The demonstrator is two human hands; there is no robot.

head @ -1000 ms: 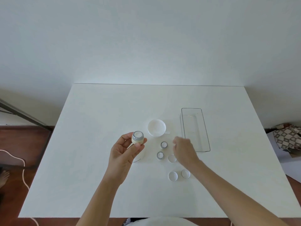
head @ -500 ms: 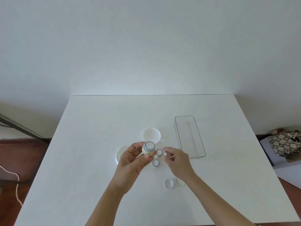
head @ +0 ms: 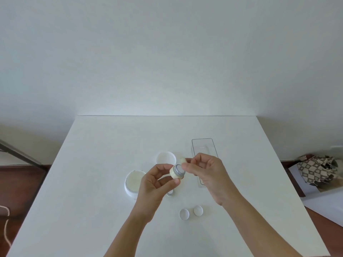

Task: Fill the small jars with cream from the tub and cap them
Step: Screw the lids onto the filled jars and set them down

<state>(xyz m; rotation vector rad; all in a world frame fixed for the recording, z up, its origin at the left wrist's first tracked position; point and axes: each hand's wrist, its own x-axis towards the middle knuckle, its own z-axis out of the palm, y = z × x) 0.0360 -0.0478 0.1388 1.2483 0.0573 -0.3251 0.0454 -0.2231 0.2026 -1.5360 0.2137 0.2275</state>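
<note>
Our left hand (head: 155,184) grips the small jar (head: 176,171); our right hand (head: 207,168) pinches a cap (head: 182,160), partly hidden by fingers.

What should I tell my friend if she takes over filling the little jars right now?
Left hand: holds a small cream-coloured jar up off the white table, its mouth uncapped.
Right hand: pinches a small pale cap right by that jar's mouth.
On the table: the round white tub of cream, open, to the left; its white lid behind; two small white caps in front; a clear plastic tray to the right. Another small jar peeks from under the left hand.
Done: cannot tell how full the held jar is.
Left: cap it, then the rest.
</note>
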